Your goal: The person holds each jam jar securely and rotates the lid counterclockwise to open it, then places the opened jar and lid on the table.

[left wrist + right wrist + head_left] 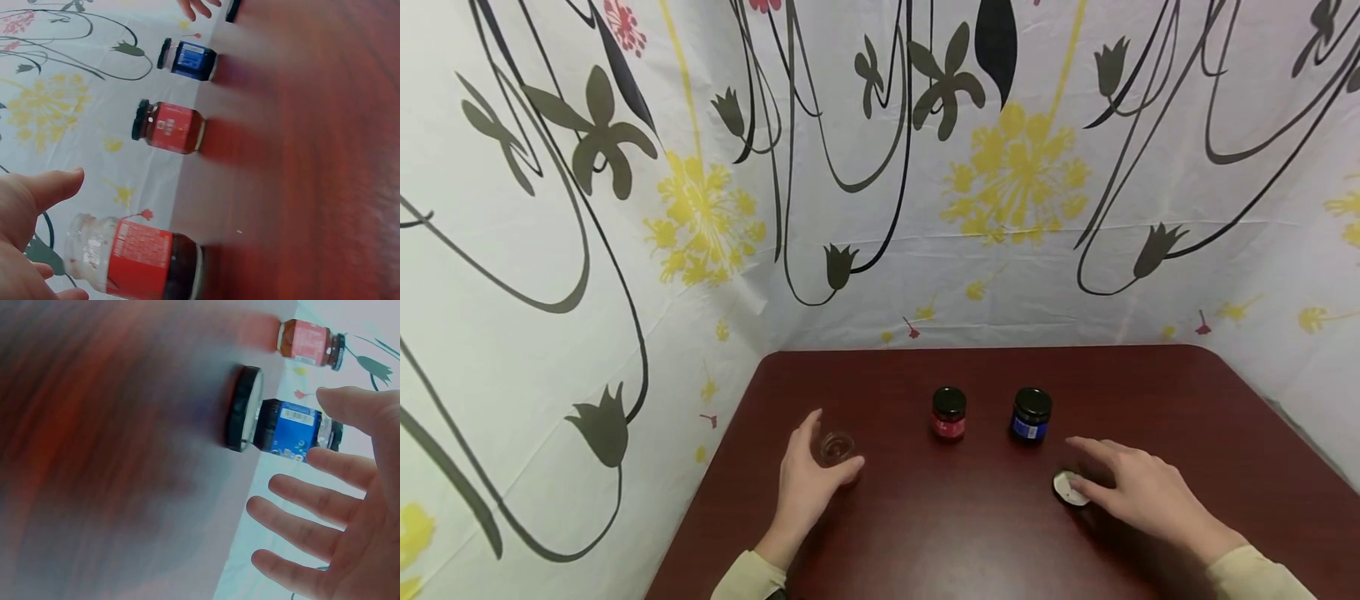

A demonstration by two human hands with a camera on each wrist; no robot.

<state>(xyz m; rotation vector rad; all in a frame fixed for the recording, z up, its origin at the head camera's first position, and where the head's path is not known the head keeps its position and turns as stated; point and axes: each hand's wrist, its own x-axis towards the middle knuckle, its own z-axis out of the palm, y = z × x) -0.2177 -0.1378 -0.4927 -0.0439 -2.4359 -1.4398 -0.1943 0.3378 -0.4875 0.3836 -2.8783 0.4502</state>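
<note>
My left hand [805, 483] is beside an uncapped glass jar [837, 450] at the table's left, thumb and fingers spread on either side of its mouth. In the left wrist view this jar [140, 256] has a red label and dark contents low down, and the thumb stands apart from the glass. My right hand [1153, 493] hovers by a black lid [1069, 490] that lies with its white inner face up. The right wrist view shows the fingers [312, 497] extended and spread, holding nothing, with the lid [244, 409] flat on the table beyond them.
Two capped jars stand farther back between the hands: a smaller red-labelled jar [949, 413] and a blue-labelled jar [1031, 415]. The dark reddish table [925, 517] meets a patterned cloth [865, 208] behind, with more cloth on both sides.
</note>
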